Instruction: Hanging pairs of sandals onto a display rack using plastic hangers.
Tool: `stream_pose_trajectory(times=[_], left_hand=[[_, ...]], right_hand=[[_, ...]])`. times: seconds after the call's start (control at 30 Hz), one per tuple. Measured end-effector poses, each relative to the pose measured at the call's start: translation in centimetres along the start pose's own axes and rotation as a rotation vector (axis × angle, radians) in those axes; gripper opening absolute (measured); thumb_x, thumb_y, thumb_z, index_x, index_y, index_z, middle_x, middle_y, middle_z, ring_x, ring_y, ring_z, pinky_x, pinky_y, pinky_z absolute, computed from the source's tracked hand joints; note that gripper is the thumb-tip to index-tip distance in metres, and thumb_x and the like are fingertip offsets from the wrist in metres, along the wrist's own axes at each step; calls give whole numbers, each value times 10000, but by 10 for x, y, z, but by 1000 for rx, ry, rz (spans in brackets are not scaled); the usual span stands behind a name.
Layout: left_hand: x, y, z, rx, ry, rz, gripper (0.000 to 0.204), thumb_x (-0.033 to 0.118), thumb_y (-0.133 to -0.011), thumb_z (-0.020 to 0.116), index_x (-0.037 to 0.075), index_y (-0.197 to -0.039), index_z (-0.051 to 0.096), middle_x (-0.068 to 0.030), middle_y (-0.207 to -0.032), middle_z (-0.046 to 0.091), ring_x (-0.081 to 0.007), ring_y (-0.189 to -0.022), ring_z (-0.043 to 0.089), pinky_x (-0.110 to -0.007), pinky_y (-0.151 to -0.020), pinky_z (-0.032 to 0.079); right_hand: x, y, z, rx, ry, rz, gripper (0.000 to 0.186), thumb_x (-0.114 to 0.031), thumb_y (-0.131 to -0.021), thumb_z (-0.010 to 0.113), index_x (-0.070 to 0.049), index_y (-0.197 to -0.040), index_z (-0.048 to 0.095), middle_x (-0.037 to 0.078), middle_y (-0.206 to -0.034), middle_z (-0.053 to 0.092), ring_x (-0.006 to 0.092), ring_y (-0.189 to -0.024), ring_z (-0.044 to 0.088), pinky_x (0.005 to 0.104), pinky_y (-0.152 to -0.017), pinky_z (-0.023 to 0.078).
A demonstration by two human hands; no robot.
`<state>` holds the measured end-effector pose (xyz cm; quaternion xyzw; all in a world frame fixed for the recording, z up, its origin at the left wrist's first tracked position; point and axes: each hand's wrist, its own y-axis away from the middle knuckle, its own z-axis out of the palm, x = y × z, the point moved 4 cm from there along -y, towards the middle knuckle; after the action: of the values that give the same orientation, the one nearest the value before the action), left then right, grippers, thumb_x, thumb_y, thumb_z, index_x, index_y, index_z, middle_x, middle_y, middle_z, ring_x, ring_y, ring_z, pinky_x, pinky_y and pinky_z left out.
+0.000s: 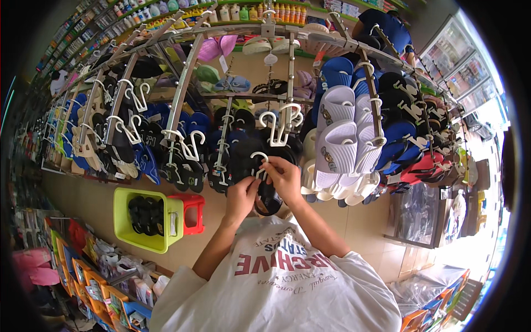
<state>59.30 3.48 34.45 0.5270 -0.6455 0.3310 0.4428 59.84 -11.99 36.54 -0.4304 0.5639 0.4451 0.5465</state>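
In front of my chest, both hands are at a small white plastic shoe hanger (259, 157) with a hooked top. My right hand (284, 178) pinches the hanger just below its hook. My left hand (241, 197) is closed, thumb and finger pressed at the hanger's lower left arm. A black slipper (269, 203) hangs beneath my right hand; its join to the hanger is hidden by my fingers. Just beyond, more black slippers (243, 150) hang on the rack, and empty white hangers (276, 130) dangle from a metal prong.
A curved metal display rack (191, 72) spans ahead, full of hanging slippers, including lilac slides (337, 146) at right. A yellow-green bin (141, 240) holding black slippers stands at left beside a red stool (192, 213). Another person (387, 30) is behind the rack at far right.
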Motion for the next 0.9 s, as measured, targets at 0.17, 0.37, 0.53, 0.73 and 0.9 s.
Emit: stream_pose_trajectory(times=[0.17,0.37,0.53,0.73,0.9], left_hand=[[20,-10,-17,56,-113,144,163,139,-939,612,10,-873,686,-96,-545,610,-205,-434,610,-324,-439,451],[18,-11,-35,17,-33,-130,198,162,-958,600,-7,-919,696,-78,-565,619,-159,-397,572,-290,-401,430],[20,-15,-46,-8,-30,-148,210,171,-957,602,-9,-906,696,-84,-576,631,-155,-388,564,-296,-391,415],[31,-23,-55,-123,-228,-126,234,194,-941,608,4,-838,699,-84,-570,645,-191,-393,584,-331,-448,453],[37,-33,-54,-137,-268,-87,230,194,-932,618,5,-831,702,-109,-588,650,-228,-441,617,-353,-479,465]], right_hand=[[-12,-7,2,-16,-21,37,180,-111,-916,691,17,-1039,716,52,-798,724,63,-622,631,227,-510,470],[2,-3,-18,162,-34,170,356,-196,-884,751,6,-1150,629,105,-922,702,132,-693,673,246,-549,526],[-15,-22,-24,105,-336,124,607,-193,-907,726,-10,-1397,416,174,-1234,607,204,-982,666,301,-733,569],[-25,-26,-25,-9,-418,115,214,-168,-997,596,-11,-1138,632,77,-1065,693,168,-926,676,287,-775,544],[-42,-11,-39,61,-439,57,200,-162,-1003,590,-5,-1122,624,80,-1042,695,166,-916,681,278,-773,543]])
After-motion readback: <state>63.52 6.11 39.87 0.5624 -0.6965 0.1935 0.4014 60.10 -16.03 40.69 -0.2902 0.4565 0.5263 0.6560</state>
